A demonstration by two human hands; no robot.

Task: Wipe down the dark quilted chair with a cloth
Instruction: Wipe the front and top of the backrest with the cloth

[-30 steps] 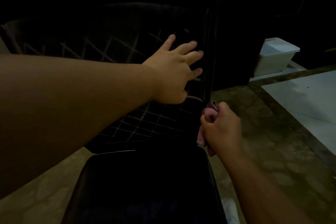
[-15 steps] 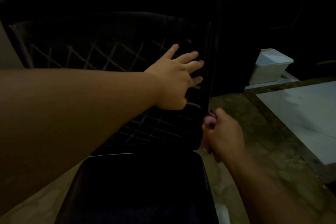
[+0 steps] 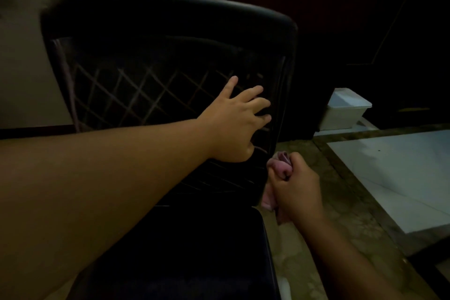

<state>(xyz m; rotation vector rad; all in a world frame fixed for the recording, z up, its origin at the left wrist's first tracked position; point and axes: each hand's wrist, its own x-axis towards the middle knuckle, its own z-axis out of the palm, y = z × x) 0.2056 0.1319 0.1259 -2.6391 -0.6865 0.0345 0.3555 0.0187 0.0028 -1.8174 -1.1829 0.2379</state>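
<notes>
The dark quilted chair (image 3: 136, 85) fills the middle of the view, its backrest crossed by pale diamond stitching and its black seat below. My left hand (image 3: 235, 124) lies flat with spread fingers on the right part of the backrest. My right hand (image 3: 295, 189) grips a bunched pink cloth (image 3: 280, 168) against the chair's lower right edge, where backrest meets seat. Part of the cloth hangs out under the fist.
A white lidded box (image 3: 345, 112) stands on the floor behind the chair at the right. A pale floor slab (image 3: 399, 175) lies to the right, with mottled stone floor (image 3: 341, 221) beside the chair. Dark cabinets (image 3: 353, 31) rise behind.
The view has tilted up, showing more of the backrest top. My right hand with the cloth has shifted slightly along the chair's right edge. My left hand stays pressed on the backrest.
</notes>
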